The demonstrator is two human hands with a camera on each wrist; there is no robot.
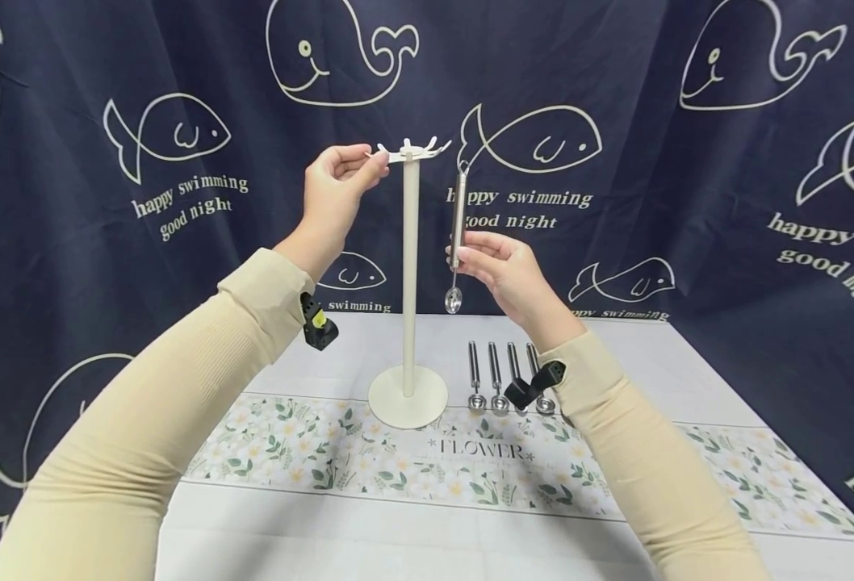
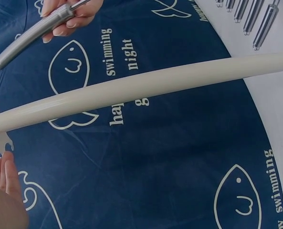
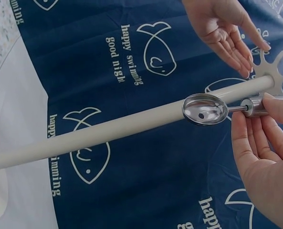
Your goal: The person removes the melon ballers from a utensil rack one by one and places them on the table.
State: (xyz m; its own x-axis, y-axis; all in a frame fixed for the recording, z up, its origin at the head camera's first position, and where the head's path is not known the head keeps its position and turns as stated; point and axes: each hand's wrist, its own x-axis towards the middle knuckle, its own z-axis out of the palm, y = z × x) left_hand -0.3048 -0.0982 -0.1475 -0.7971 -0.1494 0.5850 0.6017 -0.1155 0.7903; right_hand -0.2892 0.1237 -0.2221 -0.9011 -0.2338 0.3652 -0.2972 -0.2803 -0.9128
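Observation:
My right hand (image 1: pixel 503 270) pinches a steel melon baller (image 1: pixel 459 214) low on its handle. It hangs nearly upright, hanging loop on top, scoop downward, to the right of a cream rack (image 1: pixel 411 266) and apart from it. In the right wrist view the oval scoop (image 3: pixel 204 109) shows a small hole. With thumb and fingers, my left hand (image 1: pixel 336 186) holds a hook at the left side of the rack's star-shaped top (image 1: pixel 410 152). The left wrist view shows only part of the left hand (image 2: pixel 6 179) below that top.
Several similar steel scoops (image 1: pixel 495 367) lie in a row on the white table, partly hidden by the right wrist camera (image 1: pixel 532 386). The rack's round base (image 1: pixel 408 411) stands partly on a floral runner (image 1: pixel 289 452). A dark blue curtain (image 1: pixel 427 64) hangs behind.

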